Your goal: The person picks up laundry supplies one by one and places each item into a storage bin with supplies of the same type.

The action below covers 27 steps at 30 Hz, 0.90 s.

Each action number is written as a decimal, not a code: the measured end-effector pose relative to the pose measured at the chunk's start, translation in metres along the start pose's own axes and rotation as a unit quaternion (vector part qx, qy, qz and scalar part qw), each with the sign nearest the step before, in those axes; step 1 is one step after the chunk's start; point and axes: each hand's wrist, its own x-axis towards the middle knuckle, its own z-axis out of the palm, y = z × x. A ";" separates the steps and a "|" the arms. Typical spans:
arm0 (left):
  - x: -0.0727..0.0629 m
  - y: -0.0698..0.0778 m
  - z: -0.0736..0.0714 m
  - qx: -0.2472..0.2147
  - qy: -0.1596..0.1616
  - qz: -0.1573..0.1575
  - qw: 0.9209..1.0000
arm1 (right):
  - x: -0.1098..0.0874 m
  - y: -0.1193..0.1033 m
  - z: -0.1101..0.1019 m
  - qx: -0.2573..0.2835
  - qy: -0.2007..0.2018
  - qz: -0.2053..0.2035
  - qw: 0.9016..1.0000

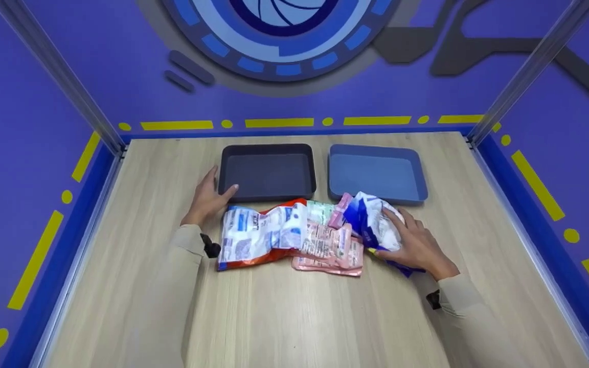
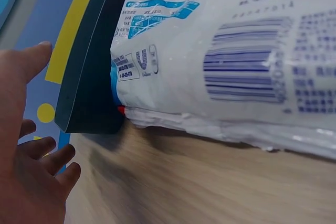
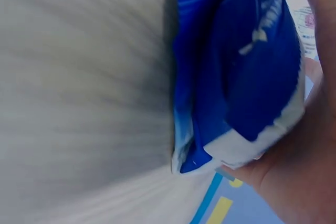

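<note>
My left hand (image 1: 206,199) is at the left side of the dark grey tray (image 1: 269,176), its thumb over the front left corner in the head view. Its fingers (image 2: 55,150) are spread and loosely bent, with nothing between them. Right of that hand lies a white plastic pack (image 1: 246,235) with blue print, a barcode and orange-red edges. My right hand (image 1: 420,243) grips a crumpled blue and white bag (image 1: 384,225), thumb on the near side, fingers over the top. In the right wrist view the bag's blue crimped end (image 3: 202,3) faces the camera.
Between the two packs lie several pink sachets (image 1: 325,245) and a pale green packet (image 1: 320,209), overlapping. A blue-grey tray (image 1: 376,176) stands right of the dark one, behind the bag. Purple panels (image 1: 284,110) wall the wooden table (image 1: 284,317) at the back and sides.
</note>
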 end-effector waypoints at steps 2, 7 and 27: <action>0.001 0.001 0.001 0.005 -0.002 0.001 1.000 | -0.001 0.000 0.002 -0.007 0.005 0.000 1.000; 0.006 0.002 0.003 0.018 -0.001 0.011 1.000 | -0.001 0.000 0.006 -0.012 0.013 0.004 1.000; 0.014 0.003 0.004 0.024 -0.027 0.027 0.999 | 0.002 -0.008 0.011 -0.033 0.012 0.012 0.999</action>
